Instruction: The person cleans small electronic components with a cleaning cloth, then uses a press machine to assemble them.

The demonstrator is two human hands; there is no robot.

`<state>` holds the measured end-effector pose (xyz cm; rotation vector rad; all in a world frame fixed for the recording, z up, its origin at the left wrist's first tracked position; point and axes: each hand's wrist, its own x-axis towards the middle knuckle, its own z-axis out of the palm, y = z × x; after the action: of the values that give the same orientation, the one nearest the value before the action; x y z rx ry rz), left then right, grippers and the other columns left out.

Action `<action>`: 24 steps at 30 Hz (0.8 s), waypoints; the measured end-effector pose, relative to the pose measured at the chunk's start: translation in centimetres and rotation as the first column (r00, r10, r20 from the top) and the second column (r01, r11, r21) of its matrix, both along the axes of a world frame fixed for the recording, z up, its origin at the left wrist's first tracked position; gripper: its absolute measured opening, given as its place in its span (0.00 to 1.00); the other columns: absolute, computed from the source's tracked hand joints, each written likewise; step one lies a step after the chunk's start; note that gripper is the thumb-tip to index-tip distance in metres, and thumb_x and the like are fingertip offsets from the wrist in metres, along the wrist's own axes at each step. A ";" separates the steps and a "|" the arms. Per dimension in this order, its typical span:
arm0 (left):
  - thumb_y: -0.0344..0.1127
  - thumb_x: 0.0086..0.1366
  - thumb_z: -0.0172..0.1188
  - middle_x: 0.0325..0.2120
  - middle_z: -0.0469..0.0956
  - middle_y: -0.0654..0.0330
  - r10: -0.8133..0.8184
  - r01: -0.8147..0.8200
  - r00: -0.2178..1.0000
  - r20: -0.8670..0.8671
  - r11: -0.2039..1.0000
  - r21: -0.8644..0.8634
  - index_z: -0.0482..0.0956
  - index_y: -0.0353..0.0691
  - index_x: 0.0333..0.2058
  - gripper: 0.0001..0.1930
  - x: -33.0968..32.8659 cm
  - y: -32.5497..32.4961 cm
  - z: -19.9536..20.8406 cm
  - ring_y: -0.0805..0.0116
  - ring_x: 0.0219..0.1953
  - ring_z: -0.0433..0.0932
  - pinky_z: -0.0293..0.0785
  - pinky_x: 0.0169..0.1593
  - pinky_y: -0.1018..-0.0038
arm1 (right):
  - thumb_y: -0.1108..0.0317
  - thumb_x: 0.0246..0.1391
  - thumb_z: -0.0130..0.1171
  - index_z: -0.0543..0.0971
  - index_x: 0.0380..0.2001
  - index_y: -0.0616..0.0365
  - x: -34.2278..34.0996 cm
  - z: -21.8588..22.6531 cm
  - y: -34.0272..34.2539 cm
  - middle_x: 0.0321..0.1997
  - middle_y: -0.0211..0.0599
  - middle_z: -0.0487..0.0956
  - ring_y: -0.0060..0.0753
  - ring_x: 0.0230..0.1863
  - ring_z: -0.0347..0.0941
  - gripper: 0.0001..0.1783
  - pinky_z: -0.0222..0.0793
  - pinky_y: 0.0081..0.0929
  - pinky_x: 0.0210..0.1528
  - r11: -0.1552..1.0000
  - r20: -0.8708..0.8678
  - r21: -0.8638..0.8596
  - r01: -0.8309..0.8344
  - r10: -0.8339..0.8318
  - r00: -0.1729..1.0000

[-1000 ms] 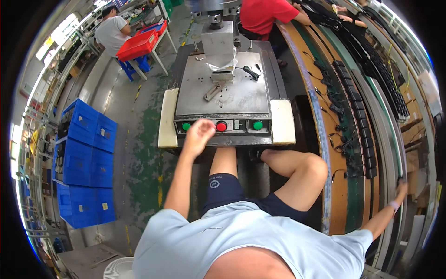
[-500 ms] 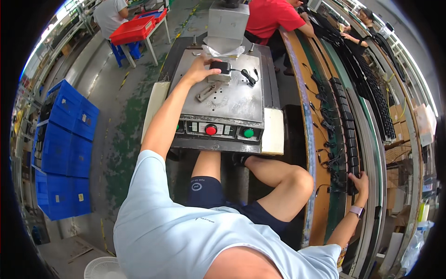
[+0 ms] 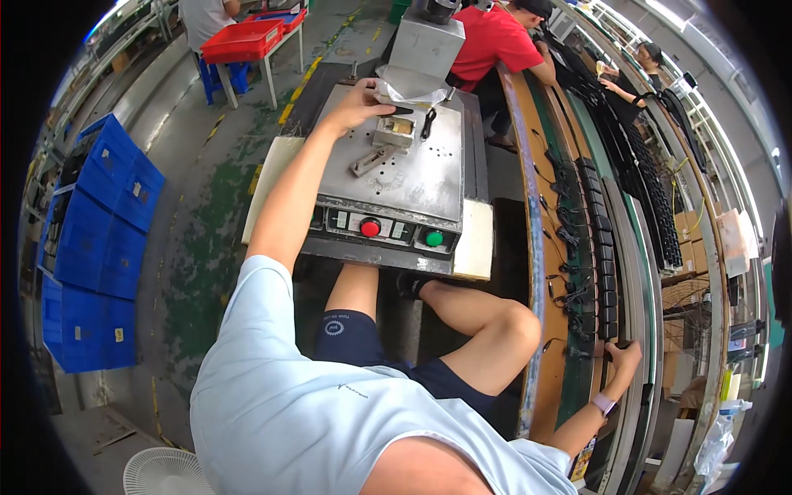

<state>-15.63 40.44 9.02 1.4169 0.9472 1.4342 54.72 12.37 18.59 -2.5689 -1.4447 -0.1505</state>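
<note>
My left hand (image 3: 359, 109) is closed on a black power adapter (image 3: 402, 110), mostly hidden by the fingers. It is held just behind a small metal fixture (image 3: 396, 131), whose top now shows. The adapter's black cord (image 3: 428, 124) hangs to the right over the steel top of a bench press (image 3: 421, 177). Far to the right, my right hand (image 3: 624, 356) has its fingers curled at the near end of a row of black power adapters (image 3: 605, 256). Those fingers appear to grip the end adapter, which is partly hidden.
A metal press head (image 3: 425, 54) hangs behind the fixture. Red (image 3: 370, 227) and green (image 3: 435, 238) buttons sit on the press front. Blue bins (image 3: 95, 247) stand at left. Cords (image 3: 569, 239) lie beside the row. A person in red (image 3: 495, 45) sits beyond the press.
My left hand has lifted the adapter off the fixture and moved it back, its cord trailing. My right hand has shifted slightly nearer along the row. The whole view has also tilted a little.
</note>
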 end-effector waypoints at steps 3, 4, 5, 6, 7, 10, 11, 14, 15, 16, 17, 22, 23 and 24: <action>0.26 0.58 0.64 0.44 0.78 0.48 -0.070 0.083 0.993 0.099 0.987 -0.138 0.62 0.37 0.59 0.31 0.8 -4.7 -0.1 0.65 0.42 0.79 0.75 0.46 0.77 | 0.71 0.40 0.69 0.73 0.50 0.65 1.7 1.2 -2.6 0.40 0.51 0.79 0.45 0.30 0.76 0.30 0.76 0.32 0.37 0.938 0.193 0.272 -0.216 0.167 0.967; 0.25 0.58 0.63 0.44 0.78 0.47 -0.099 0.139 0.972 0.213 0.973 -0.182 0.61 0.37 0.59 0.31 1.5 -6.9 -0.6 0.64 0.42 0.80 0.76 0.44 0.78 | 0.73 0.41 0.68 0.72 0.54 0.62 1.5 2.6 -3.3 0.46 0.51 0.78 0.43 0.31 0.77 0.32 0.75 0.30 0.38 0.816 0.367 0.424 -0.394 0.243 0.898; 0.26 0.59 0.62 0.43 0.78 0.47 -0.135 0.192 0.937 0.321 0.969 -0.153 0.61 0.36 0.59 0.30 2.0 -9.1 -0.9 0.63 0.42 0.80 0.77 0.43 0.79 | 0.74 0.44 0.66 0.71 0.56 0.59 -1.0 4.8 -3.9 0.49 0.49 0.76 0.39 0.33 0.77 0.32 0.74 0.27 0.40 0.778 0.109 0.540 -0.322 0.315 0.943; 0.26 0.59 0.62 0.43 0.78 0.47 -0.165 0.238 0.890 0.424 0.964 -0.123 0.61 0.35 0.59 0.29 2.7 -11.2 -1.1 0.63 0.41 0.81 0.78 0.41 0.79 | 0.75 0.47 0.65 0.69 0.59 0.56 -4.2 6.9 -4.2 0.53 0.47 0.74 0.36 0.35 0.77 0.33 0.74 0.24 0.42 0.750 -0.153 0.625 -0.217 0.390 0.908; 0.26 0.59 0.62 0.43 0.78 0.47 -0.152 0.232 0.895 0.420 0.962 -0.144 0.61 0.35 0.59 0.29 3.8 -13.5 -0.4 0.63 0.41 0.81 0.78 0.41 0.79 | 0.75 0.47 0.65 0.69 0.59 0.56 -5.8 8.2 -4.2 0.53 0.47 0.74 0.36 0.35 0.77 0.33 0.74 0.24 0.42 0.761 -0.168 0.612 -0.216 0.392 0.905; 0.30 0.59 0.63 0.42 0.78 0.47 -0.173 0.253 0.700 0.692 0.967 -0.014 0.61 0.33 0.58 0.30 7.2 -19.3 2.8 0.62 0.38 0.81 0.79 0.39 0.80 | 0.76 0.53 0.62 0.69 0.60 0.53 -9.8 10.7 -3.7 0.50 0.43 0.76 0.31 0.36 0.76 0.30 0.73 0.21 0.43 0.602 -0.134 0.764 -0.232 0.499 0.856; 0.31 0.59 0.64 0.41 0.78 0.47 -0.185 0.267 0.672 0.717 0.964 -0.001 0.61 0.32 0.58 0.31 8.2 -20.8 3.9 0.63 0.38 0.81 0.79 0.38 0.80 | 0.76 0.53 0.62 0.69 0.60 0.52 -10.9 11.2 -3.2 0.50 0.43 0.77 0.32 0.37 0.77 0.30 0.73 0.21 0.43 0.575 -0.136 0.787 -0.225 0.517 0.845; 0.34 0.58 0.65 0.41 0.78 0.49 -0.226 0.308 0.573 0.788 0.950 0.048 0.61 0.31 0.57 0.32 10.3 -24.6 6.7 0.66 0.36 0.81 0.78 0.36 0.81 | 0.76 0.56 0.60 0.69 0.61 0.52 -13.7 11.9 -2.2 0.48 0.43 0.77 0.32 0.38 0.77 0.29 0.74 0.22 0.42 0.490 -0.135 0.850 -0.195 0.560 0.818; 0.34 0.58 0.65 0.41 0.78 0.49 -0.215 0.305 0.572 0.791 0.952 0.039 0.61 0.31 0.57 0.32 10.6 -25.4 7.1 0.66 0.36 0.81 0.78 0.36 0.81 | 0.76 0.56 0.60 0.69 0.61 0.52 -14.4 11.7 -1.8 0.48 0.43 0.77 0.32 0.38 0.77 0.29 0.74 0.22 0.42 0.498 -0.139 0.844 -0.199 0.561 0.816; 0.35 0.58 0.65 0.41 0.78 0.49 -0.250 0.331 0.565 0.786 0.942 0.062 0.61 0.31 0.57 0.32 10.8 -26.1 7.4 0.66 0.36 0.81 0.78 0.36 0.81 | 0.77 0.56 0.60 0.68 0.61 0.52 -14.9 11.4 -1.4 0.48 0.44 0.78 0.32 0.38 0.77 0.29 0.74 0.22 0.42 0.477 -0.135 0.849 -0.228 0.613 0.779; 0.35 0.58 0.66 0.41 0.78 0.49 -0.287 0.356 0.560 0.777 0.930 0.087 0.61 0.31 0.56 0.32 10.9 -26.7 7.9 0.67 0.36 0.81 0.78 0.36 0.81 | 0.77 0.56 0.59 0.68 0.61 0.53 -15.4 11.3 -0.9 0.48 0.44 0.78 0.32 0.38 0.77 0.29 0.74 0.22 0.42 0.451 -0.131 0.856 -0.253 0.663 0.737; 0.37 0.58 0.66 0.40 0.78 0.50 -0.384 0.433 0.546 0.745 0.890 0.141 0.61 0.31 0.55 0.32 11.3 -28.1 8.8 0.68 0.37 0.81 0.78 0.37 0.81 | 0.77 0.57 0.57 0.67 0.62 0.56 -19.2 10.5 0.6 0.48 0.47 0.78 0.32 0.39 0.76 0.28 0.74 0.21 0.41 0.361 -0.115 0.874 -0.324 0.803 0.585; 0.37 0.59 0.66 0.40 0.78 0.50 -0.395 0.445 0.545 0.740 0.884 0.144 0.61 0.31 0.55 0.31 11.4 -28.3 8.9 0.68 0.37 0.81 0.78 0.37 0.81 | 0.76 0.58 0.57 0.67 0.62 0.57 -20.1 10.4 0.7 0.49 0.48 0.78 0.31 0.40 0.76 0.28 0.74 0.21 0.41 0.343 -0.111 0.876 -0.338 0.826 0.553; 0.37 0.59 0.66 0.40 0.78 0.50 -0.406 0.457 0.543 0.735 0.877 0.147 0.61 0.31 0.55 0.31 11.5 -28.4 8.9 0.69 0.38 0.81 0.78 0.38 0.81 | 0.76 0.58 0.56 0.67 0.62 0.57 -20.7 10.3 0.8 0.50 0.49 0.78 0.31 0.40 0.76 0.27 0.74 0.21 0.40 0.326 -0.106 0.878 -0.351 0.848 0.520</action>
<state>-4.13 12.08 17.91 0.7655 0.0707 1.3805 34.04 13.20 28.84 -1.0209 -1.5341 0.1001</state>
